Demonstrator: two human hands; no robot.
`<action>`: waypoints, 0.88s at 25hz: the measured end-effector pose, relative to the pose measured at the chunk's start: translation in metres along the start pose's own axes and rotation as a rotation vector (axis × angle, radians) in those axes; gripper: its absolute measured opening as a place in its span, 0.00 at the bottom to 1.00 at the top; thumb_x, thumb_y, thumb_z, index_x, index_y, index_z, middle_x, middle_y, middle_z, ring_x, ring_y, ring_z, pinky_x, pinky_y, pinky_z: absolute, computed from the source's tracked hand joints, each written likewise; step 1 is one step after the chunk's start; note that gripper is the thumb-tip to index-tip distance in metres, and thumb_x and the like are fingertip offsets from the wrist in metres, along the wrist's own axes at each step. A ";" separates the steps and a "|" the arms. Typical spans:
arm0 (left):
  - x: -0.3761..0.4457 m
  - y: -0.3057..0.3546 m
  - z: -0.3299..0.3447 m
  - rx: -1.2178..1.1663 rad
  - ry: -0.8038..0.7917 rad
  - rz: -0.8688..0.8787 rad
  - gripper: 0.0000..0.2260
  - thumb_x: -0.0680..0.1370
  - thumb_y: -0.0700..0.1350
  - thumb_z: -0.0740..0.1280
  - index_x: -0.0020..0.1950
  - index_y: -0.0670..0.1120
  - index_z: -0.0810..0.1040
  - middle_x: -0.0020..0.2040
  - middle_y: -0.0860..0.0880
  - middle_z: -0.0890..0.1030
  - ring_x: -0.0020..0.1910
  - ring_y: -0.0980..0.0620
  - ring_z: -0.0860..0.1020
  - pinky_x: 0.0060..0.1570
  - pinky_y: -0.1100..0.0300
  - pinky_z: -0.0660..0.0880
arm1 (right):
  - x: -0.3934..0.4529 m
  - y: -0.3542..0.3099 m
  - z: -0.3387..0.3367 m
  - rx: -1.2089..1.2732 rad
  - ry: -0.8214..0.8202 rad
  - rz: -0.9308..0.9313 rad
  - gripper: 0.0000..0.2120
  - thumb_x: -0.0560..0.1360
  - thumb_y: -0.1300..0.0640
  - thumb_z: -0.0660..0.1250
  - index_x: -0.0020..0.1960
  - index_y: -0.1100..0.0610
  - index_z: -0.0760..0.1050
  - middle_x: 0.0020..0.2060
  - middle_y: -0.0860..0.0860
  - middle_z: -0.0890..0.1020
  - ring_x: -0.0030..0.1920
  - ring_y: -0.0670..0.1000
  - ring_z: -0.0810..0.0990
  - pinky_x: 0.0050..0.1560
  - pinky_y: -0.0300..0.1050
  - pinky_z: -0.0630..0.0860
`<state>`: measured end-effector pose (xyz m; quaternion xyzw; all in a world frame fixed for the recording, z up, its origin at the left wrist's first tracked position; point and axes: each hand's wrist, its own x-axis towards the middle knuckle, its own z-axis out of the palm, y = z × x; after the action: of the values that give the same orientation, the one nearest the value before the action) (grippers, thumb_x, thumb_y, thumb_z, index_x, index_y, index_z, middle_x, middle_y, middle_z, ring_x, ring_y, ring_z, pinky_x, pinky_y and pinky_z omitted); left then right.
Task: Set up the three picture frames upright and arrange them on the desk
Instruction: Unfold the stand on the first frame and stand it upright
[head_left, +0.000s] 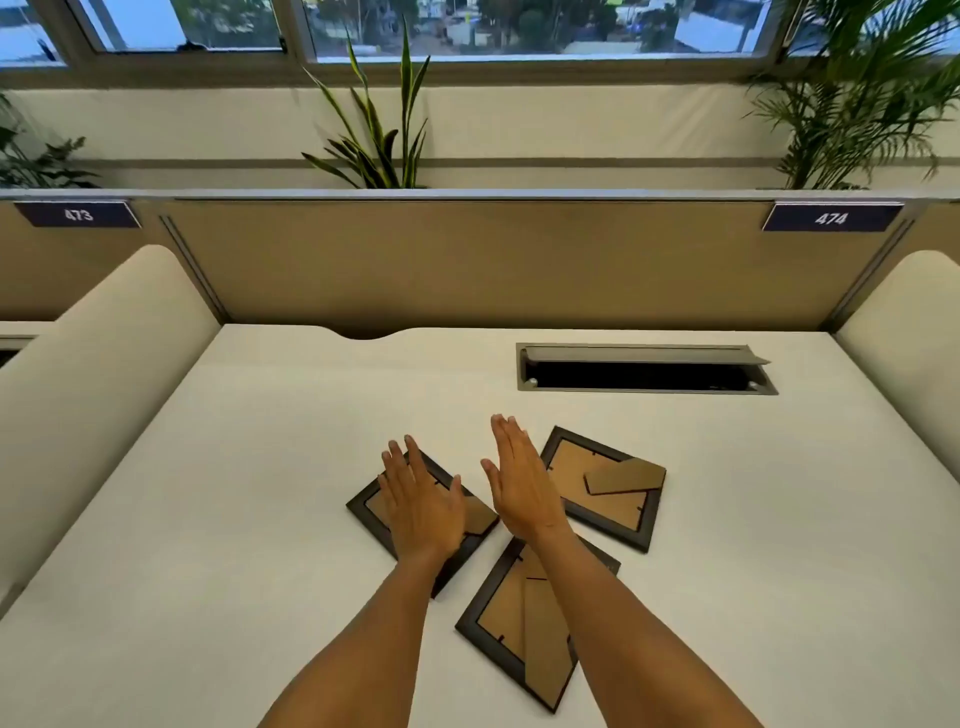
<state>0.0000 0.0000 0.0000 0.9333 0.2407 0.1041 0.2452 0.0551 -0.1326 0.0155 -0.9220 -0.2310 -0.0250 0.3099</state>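
Three dark-rimmed picture frames lie face down on the white desk, brown backs and folded stands showing. The left frame is mostly covered by my left hand, which hovers flat over it with fingers stretched out. The right frame lies just right of my right hand, which is held edge-on with fingers straight and holds nothing. The near frame lies under my right forearm, partly hidden. The three frames sit close together, corners almost touching.
An open cable hatch is set into the desk behind the frames. A tan partition closes the back, with rounded white dividers at left and right. Plants stand behind the partition.
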 end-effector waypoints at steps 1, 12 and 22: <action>-0.006 -0.004 0.002 -0.034 -0.018 -0.073 0.37 0.82 0.56 0.57 0.80 0.46 0.36 0.81 0.44 0.41 0.80 0.46 0.40 0.78 0.50 0.39 | -0.006 -0.001 0.006 0.022 -0.043 0.021 0.28 0.85 0.47 0.50 0.81 0.54 0.47 0.80 0.50 0.52 0.80 0.48 0.47 0.80 0.46 0.47; -0.033 -0.010 0.010 -0.385 -0.090 -0.650 0.43 0.80 0.49 0.65 0.79 0.36 0.37 0.80 0.38 0.44 0.80 0.40 0.47 0.76 0.50 0.52 | -0.021 -0.011 0.037 0.100 -0.359 0.215 0.25 0.84 0.51 0.56 0.77 0.60 0.59 0.73 0.57 0.68 0.72 0.56 0.68 0.72 0.47 0.65; 0.012 -0.014 -0.021 -0.785 0.063 -1.046 0.21 0.73 0.40 0.66 0.65 0.37 0.68 0.60 0.39 0.75 0.58 0.38 0.75 0.55 0.44 0.77 | -0.027 -0.005 0.032 0.202 -0.408 0.165 0.34 0.75 0.52 0.72 0.75 0.59 0.62 0.70 0.54 0.68 0.70 0.54 0.68 0.71 0.47 0.66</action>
<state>-0.0015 0.0253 0.0121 0.5306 0.6142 0.0784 0.5788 0.0257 -0.1218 -0.0126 -0.8881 -0.2138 0.2104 0.3483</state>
